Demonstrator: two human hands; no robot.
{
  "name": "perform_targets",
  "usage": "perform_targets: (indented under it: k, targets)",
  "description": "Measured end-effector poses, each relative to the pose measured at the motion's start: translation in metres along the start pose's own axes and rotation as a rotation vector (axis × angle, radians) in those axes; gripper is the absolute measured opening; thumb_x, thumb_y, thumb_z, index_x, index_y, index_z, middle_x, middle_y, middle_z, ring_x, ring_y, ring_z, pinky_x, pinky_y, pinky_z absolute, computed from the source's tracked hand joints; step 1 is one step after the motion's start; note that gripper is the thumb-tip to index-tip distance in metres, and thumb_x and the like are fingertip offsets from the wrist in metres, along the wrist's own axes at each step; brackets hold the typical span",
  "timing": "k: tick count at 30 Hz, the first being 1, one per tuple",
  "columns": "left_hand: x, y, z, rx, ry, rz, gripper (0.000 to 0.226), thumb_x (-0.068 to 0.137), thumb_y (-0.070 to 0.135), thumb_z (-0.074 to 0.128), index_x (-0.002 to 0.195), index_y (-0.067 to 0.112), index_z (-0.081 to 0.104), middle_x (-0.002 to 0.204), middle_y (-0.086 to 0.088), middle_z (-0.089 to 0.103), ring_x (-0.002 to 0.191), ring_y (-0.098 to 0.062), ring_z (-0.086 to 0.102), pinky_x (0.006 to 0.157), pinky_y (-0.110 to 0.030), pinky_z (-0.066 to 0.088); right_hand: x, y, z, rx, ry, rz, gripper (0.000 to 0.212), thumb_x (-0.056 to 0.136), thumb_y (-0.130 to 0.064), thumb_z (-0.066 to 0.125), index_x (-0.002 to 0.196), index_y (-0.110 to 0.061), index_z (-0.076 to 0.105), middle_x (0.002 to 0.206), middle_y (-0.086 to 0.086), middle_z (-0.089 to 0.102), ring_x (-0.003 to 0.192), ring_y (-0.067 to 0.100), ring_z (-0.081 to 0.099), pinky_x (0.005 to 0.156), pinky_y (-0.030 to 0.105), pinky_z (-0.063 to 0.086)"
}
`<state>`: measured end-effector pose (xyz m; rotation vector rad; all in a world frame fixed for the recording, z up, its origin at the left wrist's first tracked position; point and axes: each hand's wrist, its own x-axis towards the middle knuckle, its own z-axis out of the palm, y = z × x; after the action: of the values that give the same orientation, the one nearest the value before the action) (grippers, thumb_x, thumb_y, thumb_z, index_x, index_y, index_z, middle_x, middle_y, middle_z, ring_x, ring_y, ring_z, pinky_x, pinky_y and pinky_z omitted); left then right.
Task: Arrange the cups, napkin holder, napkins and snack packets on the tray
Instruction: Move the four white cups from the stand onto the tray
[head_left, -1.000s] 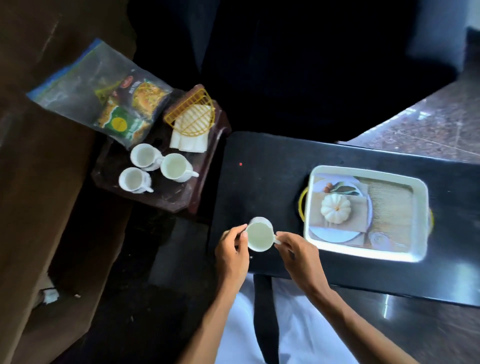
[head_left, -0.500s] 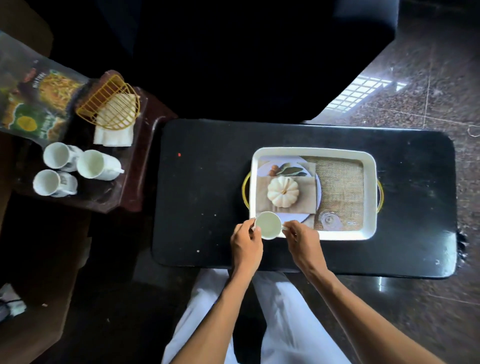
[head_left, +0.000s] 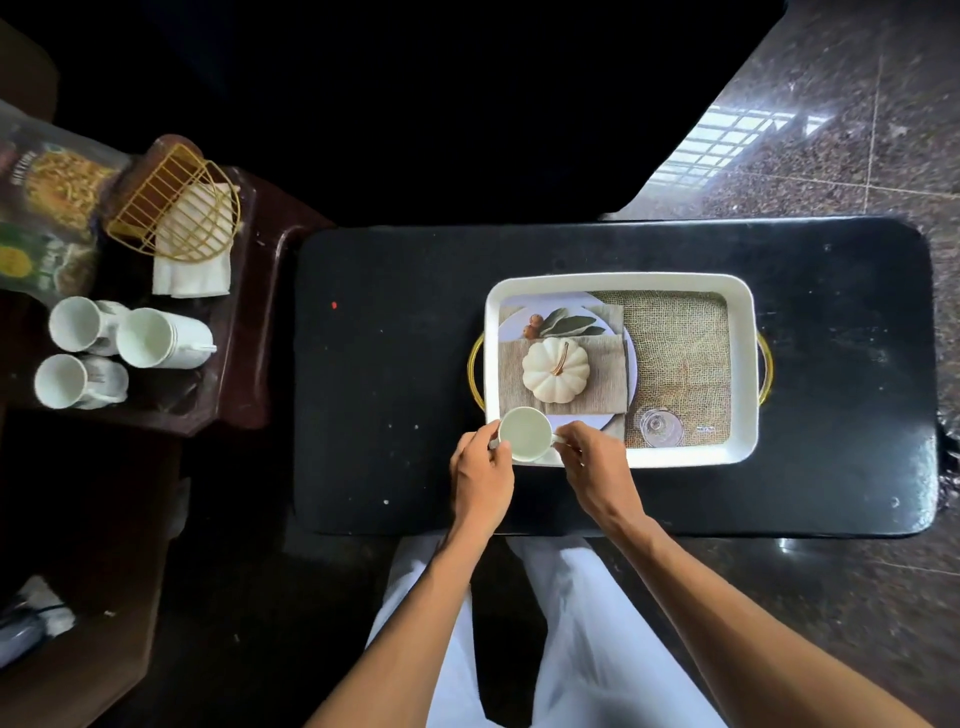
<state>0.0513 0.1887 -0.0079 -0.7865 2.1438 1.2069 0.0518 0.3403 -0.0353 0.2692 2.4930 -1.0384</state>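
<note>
1. Held in a two-handed grip: left hand (head_left: 480, 480) closed on the wall and right hand (head_left: 592, 467) pinched on the handle of one cup (head_left: 525, 440), at the near-left corner of the tray (head_left: 748, 364).
2. Not yet released; whether seated on the tray floor could not be told.
3. Left on the side worktop (head_left: 249, 364): three cups (head_left: 111, 351), napkin holder (head_left: 174, 205), napkins (head_left: 191, 273), snack packets (head_left: 49, 218).
4. Judged barely begun.
</note>
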Motion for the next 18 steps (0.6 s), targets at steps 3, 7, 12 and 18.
perform_targets:
  k: [3,7,12,18]
  targets:
    - [0.002,-0.002,-0.002,0.000,-0.007,0.008,0.036,0.102,0.015,0.049,0.137,0.015,0.060,0.131,-0.009,0.059,0.120,-0.028,0.061,0.099,-0.043,0.054,0.003,-0.001,0.000,-0.001,-0.007,-0.004,0.008,0.095,-0.004,0.062,0.098,0.000,0.068,0.091,0.014,0.074,0.085,0.031,0.069,0.074,0.045,0.055]
    - [0.004,-0.006,-0.005,-0.011,-0.036,0.022,0.037,0.103,0.017,0.049,0.139,0.016,0.058,0.134,-0.008,0.058,0.123,-0.027,0.060,0.101,-0.043,0.053,0.006,0.001,0.001,-0.023,-0.025,0.013,0.009,0.096,-0.005,0.061,0.101,-0.002,0.067,0.097,0.013,0.075,0.091,0.029,0.071,0.078,0.043,0.057]
    - [-0.001,-0.014,-0.025,-0.062,-0.049,0.038,0.039,0.104,0.023,0.050,0.143,0.019,0.054,0.141,-0.005,0.056,0.117,-0.019,0.063,0.091,-0.026,0.049,-0.002,-0.003,-0.003,-0.119,-0.053,0.033,0.038,0.089,-0.005,0.069,0.126,-0.006,0.060,0.125,0.011,0.069,0.115,0.028,0.064,0.096,0.035,0.050]
    - [-0.018,-0.032,-0.103,-0.188,0.082,0.078,0.033,0.103,0.019,0.050,0.134,0.016,0.062,0.138,-0.002,0.059,0.105,-0.005,0.061,0.082,-0.005,0.046,-0.018,-0.053,-0.001,-0.065,0.131,-0.087,0.037,0.085,0.003,0.068,0.121,-0.006,0.064,0.118,0.011,0.067,0.107,0.030,0.062,0.092,0.040,0.051]
